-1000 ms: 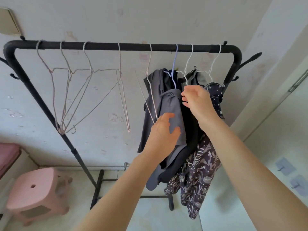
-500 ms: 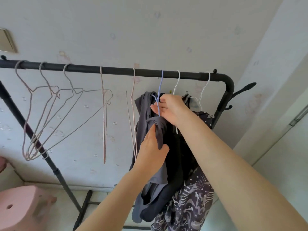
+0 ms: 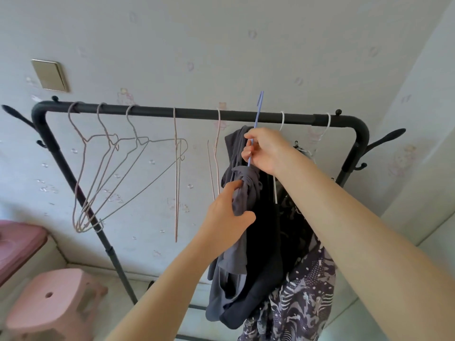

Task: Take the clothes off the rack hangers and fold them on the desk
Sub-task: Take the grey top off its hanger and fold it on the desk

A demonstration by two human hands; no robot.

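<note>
A black clothes rack (image 3: 192,112) spans the view. My right hand (image 3: 267,150) pinches the neck of a blue wire hanger (image 3: 258,112), whose hook stands lifted above the rail. A grey garment (image 3: 240,193) hangs bunched under that hanger, and my left hand (image 3: 227,215) grips its gathered cloth just below. Behind it hang a black garment (image 3: 263,242) and a dark patterned one (image 3: 302,299) on white hangers (image 3: 282,120).
Several bare pink wire hangers (image 3: 108,166) hang along the left half of the rail. A pink plastic stool (image 3: 49,306) stands on the floor at lower left, beside a dark pink surface (image 3: 17,239). Coat hooks (image 3: 386,141) stick out at the rack's right end.
My right hand has lifted the blue hanger so its hook is now above the rail. My left hand closed on the grey garment. The view tilted upward.
</note>
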